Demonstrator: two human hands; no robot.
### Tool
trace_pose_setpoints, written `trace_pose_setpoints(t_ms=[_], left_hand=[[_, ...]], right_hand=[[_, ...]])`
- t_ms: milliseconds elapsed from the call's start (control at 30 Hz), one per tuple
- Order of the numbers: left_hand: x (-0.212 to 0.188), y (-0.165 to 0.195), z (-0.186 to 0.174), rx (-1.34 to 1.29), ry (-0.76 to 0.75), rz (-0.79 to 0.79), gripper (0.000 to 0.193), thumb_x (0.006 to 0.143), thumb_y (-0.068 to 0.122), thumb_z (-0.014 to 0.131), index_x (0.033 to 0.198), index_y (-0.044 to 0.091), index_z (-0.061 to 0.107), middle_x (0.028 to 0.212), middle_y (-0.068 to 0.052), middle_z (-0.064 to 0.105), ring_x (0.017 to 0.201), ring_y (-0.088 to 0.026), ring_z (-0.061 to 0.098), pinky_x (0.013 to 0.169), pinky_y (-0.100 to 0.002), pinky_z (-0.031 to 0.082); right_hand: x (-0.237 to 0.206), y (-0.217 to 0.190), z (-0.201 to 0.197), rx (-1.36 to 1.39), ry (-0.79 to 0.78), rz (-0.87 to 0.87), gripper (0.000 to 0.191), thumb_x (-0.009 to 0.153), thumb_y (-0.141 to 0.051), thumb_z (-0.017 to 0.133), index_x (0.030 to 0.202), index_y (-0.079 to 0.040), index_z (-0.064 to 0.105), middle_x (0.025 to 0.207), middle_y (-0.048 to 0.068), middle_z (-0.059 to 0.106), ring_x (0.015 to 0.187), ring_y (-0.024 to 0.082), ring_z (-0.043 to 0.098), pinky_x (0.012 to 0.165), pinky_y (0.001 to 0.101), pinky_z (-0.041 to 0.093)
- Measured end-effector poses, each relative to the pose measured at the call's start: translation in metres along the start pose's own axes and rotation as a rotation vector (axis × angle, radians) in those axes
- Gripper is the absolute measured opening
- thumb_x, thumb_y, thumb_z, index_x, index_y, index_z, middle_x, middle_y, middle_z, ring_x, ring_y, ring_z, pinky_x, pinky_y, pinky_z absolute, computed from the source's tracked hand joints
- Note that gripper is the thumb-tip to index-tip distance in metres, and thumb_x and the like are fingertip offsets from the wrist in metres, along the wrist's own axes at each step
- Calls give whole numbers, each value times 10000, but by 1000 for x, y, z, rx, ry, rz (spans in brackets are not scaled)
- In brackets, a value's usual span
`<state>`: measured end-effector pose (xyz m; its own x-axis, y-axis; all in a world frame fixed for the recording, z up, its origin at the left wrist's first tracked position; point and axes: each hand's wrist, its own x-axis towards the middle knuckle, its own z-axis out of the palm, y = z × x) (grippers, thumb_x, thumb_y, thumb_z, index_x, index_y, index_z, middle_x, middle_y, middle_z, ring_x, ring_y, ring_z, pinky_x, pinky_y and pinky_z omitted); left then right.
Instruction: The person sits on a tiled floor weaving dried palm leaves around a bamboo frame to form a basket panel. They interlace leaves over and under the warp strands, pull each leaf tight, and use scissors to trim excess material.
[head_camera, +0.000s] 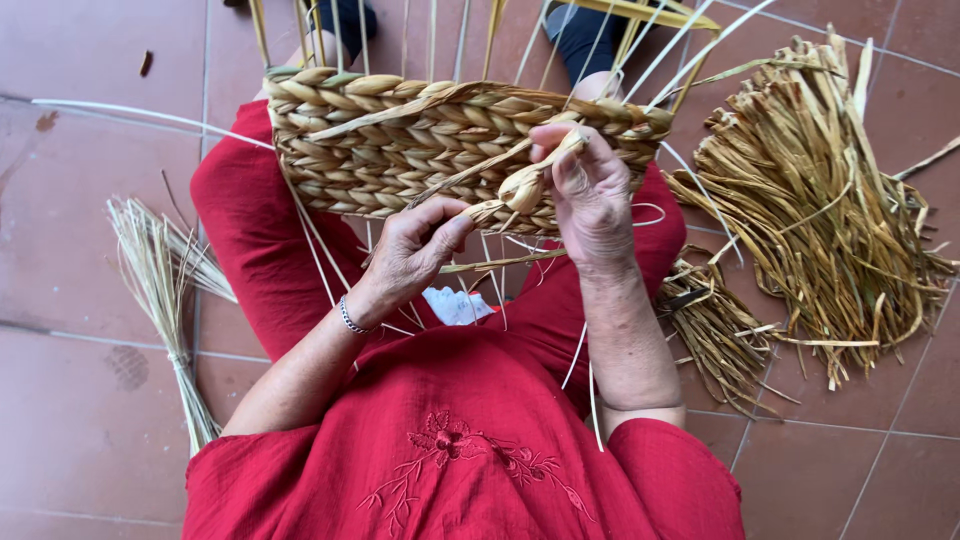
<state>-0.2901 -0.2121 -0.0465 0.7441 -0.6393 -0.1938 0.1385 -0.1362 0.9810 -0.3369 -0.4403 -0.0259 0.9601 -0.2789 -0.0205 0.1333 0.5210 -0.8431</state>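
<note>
Straw-coloured woven basket (400, 150) rests on a seated person's red-clothed lap, with a loose pile of dried fibre (830, 210) on the tiled floor beside it. Left hand (415, 250) and right hand (590, 190) pinch a twisted strand (520, 188) at the basket wall; even twist and steady tension would likely keep rows tight.

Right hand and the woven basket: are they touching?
Touching. The head view shows the right hand with fingers curled over the woven basket rim, pinching a straw strand against it.
</note>
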Motion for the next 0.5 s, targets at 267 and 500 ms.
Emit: trace_pose_setpoints(t_ms=[267, 500], left_hand=[[-6, 29, 6, 212, -169, 21, 256, 1034, 238, 614, 877, 50, 687, 573, 42, 627, 491, -37, 583, 445, -243, 461], [-28, 49, -9, 198, -272, -27, 293, 1068, 209, 569, 841, 48, 660, 548, 6, 559, 490, -47, 509, 443, -267, 436]], right_hand=[[49, -47, -35, -263, 479, -188, 308, 982, -356, 712, 936, -56, 762, 775, 84, 744, 520, 98, 556, 425, 191, 355], [109, -77, -122, -359, 599, -404, 205, 992, -217, 733, 907, -31, 757, 767, 47, 717, 566, 73, 585, 492, 229, 450]])
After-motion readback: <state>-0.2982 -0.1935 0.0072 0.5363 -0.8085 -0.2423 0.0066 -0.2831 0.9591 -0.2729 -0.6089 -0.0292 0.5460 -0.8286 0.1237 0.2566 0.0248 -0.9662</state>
